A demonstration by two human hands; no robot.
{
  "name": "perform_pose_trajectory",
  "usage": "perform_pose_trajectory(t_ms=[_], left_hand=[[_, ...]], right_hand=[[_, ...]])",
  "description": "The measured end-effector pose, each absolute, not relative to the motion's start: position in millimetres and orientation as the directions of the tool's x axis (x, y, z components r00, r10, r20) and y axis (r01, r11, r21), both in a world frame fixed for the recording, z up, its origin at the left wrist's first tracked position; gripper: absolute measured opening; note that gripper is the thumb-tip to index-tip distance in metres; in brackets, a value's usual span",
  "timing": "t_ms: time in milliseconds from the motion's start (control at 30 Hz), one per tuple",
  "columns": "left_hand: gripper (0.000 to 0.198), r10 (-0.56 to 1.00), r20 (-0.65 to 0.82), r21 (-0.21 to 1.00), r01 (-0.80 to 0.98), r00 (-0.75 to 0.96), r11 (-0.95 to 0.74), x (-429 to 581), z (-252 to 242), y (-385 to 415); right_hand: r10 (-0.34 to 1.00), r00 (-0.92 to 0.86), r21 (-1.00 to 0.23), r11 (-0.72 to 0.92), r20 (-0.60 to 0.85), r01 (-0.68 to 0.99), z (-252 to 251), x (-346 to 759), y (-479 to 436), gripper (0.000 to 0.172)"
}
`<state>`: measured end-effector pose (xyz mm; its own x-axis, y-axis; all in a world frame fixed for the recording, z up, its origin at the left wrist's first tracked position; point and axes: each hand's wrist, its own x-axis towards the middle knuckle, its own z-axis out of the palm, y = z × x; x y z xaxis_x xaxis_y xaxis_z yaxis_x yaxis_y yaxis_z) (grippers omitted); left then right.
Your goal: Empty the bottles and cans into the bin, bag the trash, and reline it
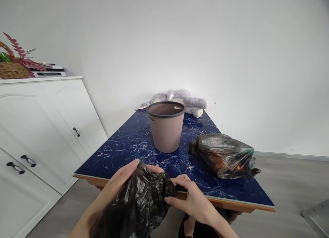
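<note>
A crumpled black plastic bag [145, 200] hangs in front of the table's near edge. My left hand [125, 174] is closed on its top, with part of the hand hidden behind the plastic. From the right, my right hand [189, 198] pinches the bag's side between thumb and fingers. Beyond both hands, an upright brown-pink bin [166, 133] with a dark rim stands on the blue marbled table [120, 145]. No liner shows over the rim. A filled, knotted black bag [224, 155] lies at the table's right side.
A grey plush toy [183, 99] lies behind the bin against the wall. White cabinets [51, 128] stand at the left, with a wicker basket [12, 70] of plants on top. A grey metal object [317, 217] is at the lower right on the floor.
</note>
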<state>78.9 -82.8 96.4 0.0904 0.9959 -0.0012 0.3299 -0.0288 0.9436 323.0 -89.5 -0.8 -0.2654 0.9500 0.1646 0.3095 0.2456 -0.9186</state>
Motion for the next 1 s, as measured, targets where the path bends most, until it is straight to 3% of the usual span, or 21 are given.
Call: perform_pose_trajectory(t_ms=[33, 133, 267, 433, 567, 633, 733, 800, 900, 1000], left_hand=[[0.074, 0.988, -0.017, 0.948, 0.317, 0.154, -0.033, 76, 101, -85], [0.058, 0.962, -0.037, 0.909, 0.410, 0.271, -0.080, 51, 113, -83], [0.042, 0.950, -0.040, 0.798, 0.582, 0.310, -0.156, 13, 110, -79], [0.056, 0.967, -0.130, 0.739, 0.672, 0.219, -0.052, 0, 106, -84], [0.029, 0.968, -0.080, 0.745, 0.660, 0.240, -0.102, -6, 108, -88], [0.028, 0.989, 0.031, 0.773, 0.625, 0.142, -0.114, -10, 108, -90], [0.038, 0.952, 0.268, 0.849, 0.504, -0.149, -0.161, -13, 107, -90], [0.039, 0.890, 0.357, 0.897, 0.370, -0.284, -0.242, -13, 108, -86], [0.041, 0.836, 0.374, 0.927, 0.143, -0.402, -0.346, -13, 111, -78], [0.052, 0.839, 0.273, 0.958, 0.051, -0.470, -0.283, -13, 115, -78]], right_hand=[[0.951, -0.246, -0.907, 0.262, 0.185, 0.329, 2, 327, -87, 0.019], [0.961, -0.135, -0.901, 0.273, 0.241, 0.336, 12, 346, -81, 0.033], [0.961, 0.007, -0.919, 0.261, 0.275, 0.295, 28, 375, -81, 0.035], [0.918, 0.183, -0.876, 0.253, 0.351, 0.410, 49, 396, -91, 0.038], [0.842, 0.337, -0.848, 0.234, 0.421, 0.476, 62, 410, -97, 0.039], [0.832, 0.358, -0.843, 0.217, 0.423, 0.492, 66, 416, -97, 0.039], [0.903, 0.277, -0.882, 0.189, 0.329, 0.431, 67, 423, -96, 0.042], [0.969, 0.107, -0.925, 0.177, 0.224, 0.337, 64, 425, -99, 0.048], [0.974, -0.202, -0.983, 0.129, 0.101, 0.133, 54, 421, -112, 0.069], [0.965, -0.251, -0.997, 0.074, 0.073, -0.003, 43, 414, -126, 0.083]])
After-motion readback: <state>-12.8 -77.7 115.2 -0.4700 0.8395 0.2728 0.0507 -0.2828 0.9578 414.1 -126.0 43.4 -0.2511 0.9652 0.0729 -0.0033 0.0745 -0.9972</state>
